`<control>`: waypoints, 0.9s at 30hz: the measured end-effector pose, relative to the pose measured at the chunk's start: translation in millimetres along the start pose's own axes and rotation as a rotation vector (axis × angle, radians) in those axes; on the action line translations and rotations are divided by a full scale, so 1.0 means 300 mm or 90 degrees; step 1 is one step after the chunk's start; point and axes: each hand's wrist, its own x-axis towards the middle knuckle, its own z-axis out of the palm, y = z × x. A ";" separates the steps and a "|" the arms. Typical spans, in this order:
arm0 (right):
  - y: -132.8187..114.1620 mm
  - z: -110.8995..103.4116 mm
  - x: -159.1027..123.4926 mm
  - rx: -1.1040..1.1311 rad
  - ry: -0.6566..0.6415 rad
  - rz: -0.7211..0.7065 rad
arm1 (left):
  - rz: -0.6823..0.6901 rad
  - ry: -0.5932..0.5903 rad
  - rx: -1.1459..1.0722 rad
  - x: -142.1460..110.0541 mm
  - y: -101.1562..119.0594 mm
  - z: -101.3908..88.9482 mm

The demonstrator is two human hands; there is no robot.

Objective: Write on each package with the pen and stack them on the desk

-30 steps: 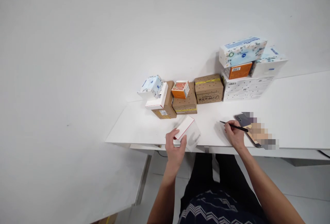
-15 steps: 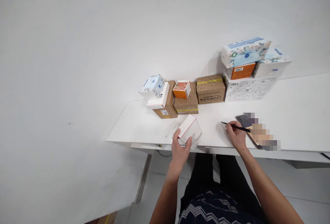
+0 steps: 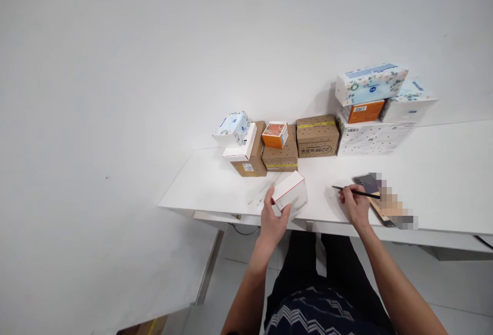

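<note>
My left hand (image 3: 274,220) grips a small white box with a red edge (image 3: 291,194) by its near left corner, at the front of the white table (image 3: 215,186). The box is tilted on the tabletop. Over to the right, my right hand (image 3: 355,205) is closed round a thin black pen (image 3: 356,191), whose tip points left just above the table. A dark phone (image 3: 367,183) lies right beside that hand.
Along the wall stand several boxes: a tissue pack (image 3: 233,127), a white box on a brown carton (image 3: 246,157), an orange box (image 3: 275,134) on brown cartons (image 3: 317,135), and a stack of tissue boxes (image 3: 373,84) at the right. A lower white surface (image 3: 134,273) lies left.
My left hand has carried the white box a little to the right and away from me, turning it. The right hand and pen have kept almost still.
</note>
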 end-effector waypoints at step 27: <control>-0.515 0.113 -0.004 0.154 -0.077 -0.145 | 0.037 -0.046 -0.083 0.031 0.036 0.033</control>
